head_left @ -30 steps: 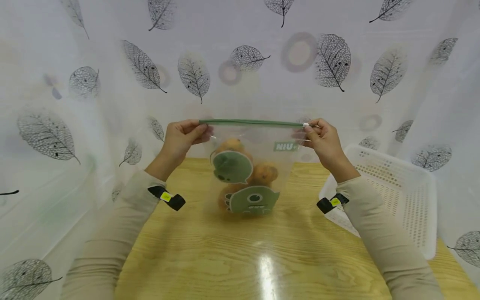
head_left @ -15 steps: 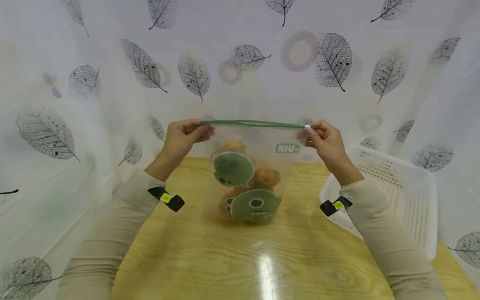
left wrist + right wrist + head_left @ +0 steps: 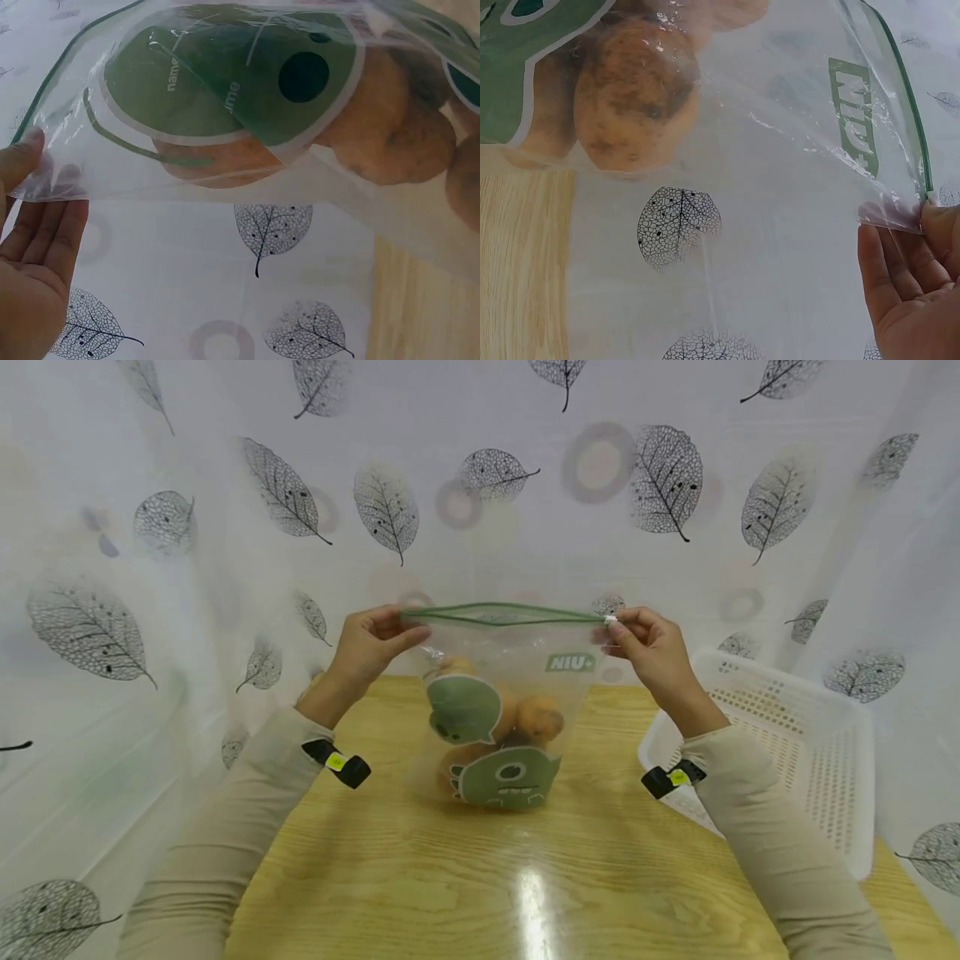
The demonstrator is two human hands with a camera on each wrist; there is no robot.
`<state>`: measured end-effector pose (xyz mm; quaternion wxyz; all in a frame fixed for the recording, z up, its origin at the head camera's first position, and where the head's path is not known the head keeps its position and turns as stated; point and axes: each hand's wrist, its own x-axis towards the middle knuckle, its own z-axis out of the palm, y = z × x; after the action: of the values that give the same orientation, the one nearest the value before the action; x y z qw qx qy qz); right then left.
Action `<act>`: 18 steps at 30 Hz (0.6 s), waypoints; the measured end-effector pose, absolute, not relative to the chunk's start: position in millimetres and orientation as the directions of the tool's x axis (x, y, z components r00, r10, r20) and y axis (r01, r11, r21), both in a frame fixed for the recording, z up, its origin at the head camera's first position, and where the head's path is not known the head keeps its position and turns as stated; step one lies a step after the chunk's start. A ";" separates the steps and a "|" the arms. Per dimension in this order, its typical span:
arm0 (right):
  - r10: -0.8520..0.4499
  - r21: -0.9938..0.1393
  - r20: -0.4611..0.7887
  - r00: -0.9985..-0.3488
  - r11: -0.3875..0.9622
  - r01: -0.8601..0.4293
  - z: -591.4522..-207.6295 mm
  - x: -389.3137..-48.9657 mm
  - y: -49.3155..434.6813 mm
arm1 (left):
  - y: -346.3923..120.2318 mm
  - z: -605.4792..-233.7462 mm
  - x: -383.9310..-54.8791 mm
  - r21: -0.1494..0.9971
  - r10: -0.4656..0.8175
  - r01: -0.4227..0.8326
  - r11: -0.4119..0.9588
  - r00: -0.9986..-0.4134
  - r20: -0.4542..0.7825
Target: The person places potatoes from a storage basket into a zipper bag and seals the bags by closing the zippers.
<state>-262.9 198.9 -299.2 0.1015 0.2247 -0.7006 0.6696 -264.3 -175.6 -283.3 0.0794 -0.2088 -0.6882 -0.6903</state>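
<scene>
A translucent zip bag [image 3: 517, 652] with green cartoon prints hangs upright between both hands, its lower end at the tabletop. Several orange-yellow round fruits with brown blotches [image 3: 634, 97] show through the plastic. Along the top runs a green zip strip [image 3: 491, 605], its two edges parted in the middle. The left hand [image 3: 366, 647] pinches the bag's left top corner, thumb in front and fingers behind. At the other corner, the right hand [image 3: 654, 647] pinches the bag beside a small white slider [image 3: 611, 621]. In the right wrist view, its fingertips show through the film.
A white perforated plastic basket [image 3: 832, 768] stands at the right, partly behind the right forearm. The wooden table [image 3: 420, 877] lies under the bag. White sheeting with leaf prints [image 3: 517, 543] surrounds the back and sides.
The zip strip's edges have parted into a narrow gap. The bag and its fruits have sunk slightly. The left thumb has straightened along the bag, and both hands have lowered a little.
</scene>
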 end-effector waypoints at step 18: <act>-0.214 -0.971 0.068 -0.975 0.211 -0.115 -278.4 -243.3 212.2 | -176.6 -288.5 -262.2 0.774 0.276 0.633 -0.018 -0.741 0.612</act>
<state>-243.3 212.2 -278.4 -0.0400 0.1055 -0.7772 0.6190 -262.2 -176.6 -288.5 0.1411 -0.3314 -0.6862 -0.6320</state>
